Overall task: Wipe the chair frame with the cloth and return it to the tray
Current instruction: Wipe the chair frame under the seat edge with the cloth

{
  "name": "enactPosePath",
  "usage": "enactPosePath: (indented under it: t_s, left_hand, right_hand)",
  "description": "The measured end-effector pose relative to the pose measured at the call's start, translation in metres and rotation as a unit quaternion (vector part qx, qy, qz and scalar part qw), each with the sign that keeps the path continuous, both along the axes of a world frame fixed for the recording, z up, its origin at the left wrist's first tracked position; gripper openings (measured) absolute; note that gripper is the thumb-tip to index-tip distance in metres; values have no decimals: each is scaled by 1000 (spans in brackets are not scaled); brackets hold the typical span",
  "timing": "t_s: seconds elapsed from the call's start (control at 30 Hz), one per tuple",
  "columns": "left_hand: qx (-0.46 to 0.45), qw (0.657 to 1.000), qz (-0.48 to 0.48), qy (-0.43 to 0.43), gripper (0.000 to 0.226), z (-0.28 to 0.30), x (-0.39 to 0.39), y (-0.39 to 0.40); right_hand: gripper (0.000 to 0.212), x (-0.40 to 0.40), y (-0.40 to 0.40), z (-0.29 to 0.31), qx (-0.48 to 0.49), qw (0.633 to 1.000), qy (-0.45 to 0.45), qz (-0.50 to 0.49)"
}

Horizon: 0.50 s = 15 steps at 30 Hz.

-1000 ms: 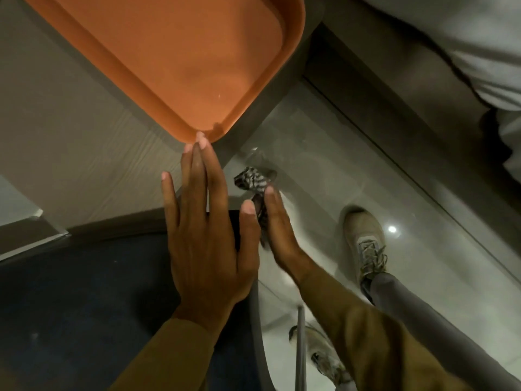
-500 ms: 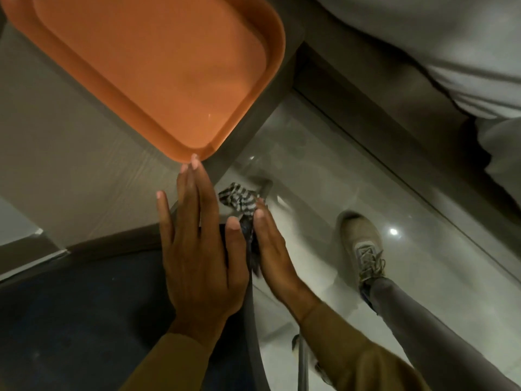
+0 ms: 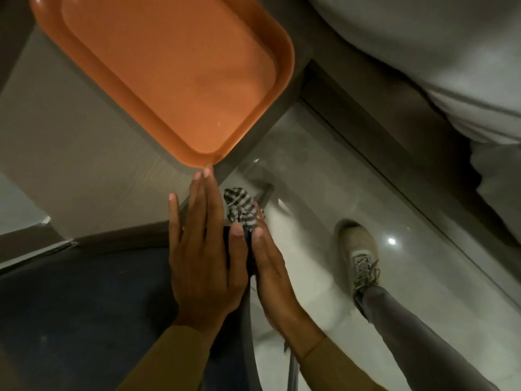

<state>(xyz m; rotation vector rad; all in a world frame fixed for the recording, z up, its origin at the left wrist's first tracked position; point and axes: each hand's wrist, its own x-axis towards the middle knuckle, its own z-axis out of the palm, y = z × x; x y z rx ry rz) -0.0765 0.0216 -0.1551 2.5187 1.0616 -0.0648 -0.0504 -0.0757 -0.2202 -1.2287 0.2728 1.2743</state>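
Note:
My left hand point(image 3: 201, 255) lies flat, fingers together, on the front right corner of the dark blue chair seat point(image 3: 84, 311). My right hand point(image 3: 270, 272) presses a black-and-white striped cloth point(image 3: 239, 207) against the grey chair frame point(image 3: 249, 320) along the seat's right edge. Part of the cloth sticks out past the fingertips; the rest is hidden under the hand. The orange tray point(image 3: 84, 55) sits on the table just beyond my left fingertips, with nothing in it.
The grey-beige table point(image 3: 70, 153) carries the tray, its corner overhanging the table's edge. Glossy tiled floor point(image 3: 324, 193) lies to the right, where my shoe point(image 3: 358, 249) and grey trouser leg stand. White bedding point(image 3: 423, 52) fills the upper right.
My right hand has slid back along the chair's edge with the cloth, so less of the cloth shows past the fingers. The left hand stays flat on the seat corner.

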Motion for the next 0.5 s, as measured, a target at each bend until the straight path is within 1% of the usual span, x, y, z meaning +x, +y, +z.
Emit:
enactPosePath:
  t_s: [0.07, 0.1, 0.2, 0.23, 0.3, 0.4, 0.43, 0.5]
  left_hand:
    - [3, 1000, -3, 2, 68, -1, -1, 1]
    - [8, 1000, -4, 4, 68, -1, -1, 1]
    - [11, 1000, -10, 4, 67, -3, -4, 4]
    - [9, 1000, -11, 3, 67, -4, -3, 4]
    - [7, 1000, -14, 15, 68, -3, -3, 4]
    - [7, 999, -19, 26, 67, -2, -4, 4]
    - [4, 999, -18, 30, 67, -3, -5, 4]
    - [-7, 999, -15, 33, 67, -1, -5, 5]
  right_hand:
    - [65, 8, 10, -28, -46, 999, -23, 8]
    - [62, 15, 19, -47, -85, 996, -12, 12]
    - [58, 36, 44, -93, -158, 984, 84, -2]
    - [58, 38, 49, -99, -180, 979, 95, -6]
    - [57, 38, 49, -88, -183, 979, 94, -4]
    - [50, 31, 27, -31, -132, 989, 63, 21]
    - [44, 28, 19, -13, -127, 990, 47, 37]
    - [33, 25, 12, 13, -133, 989, -17, 63]
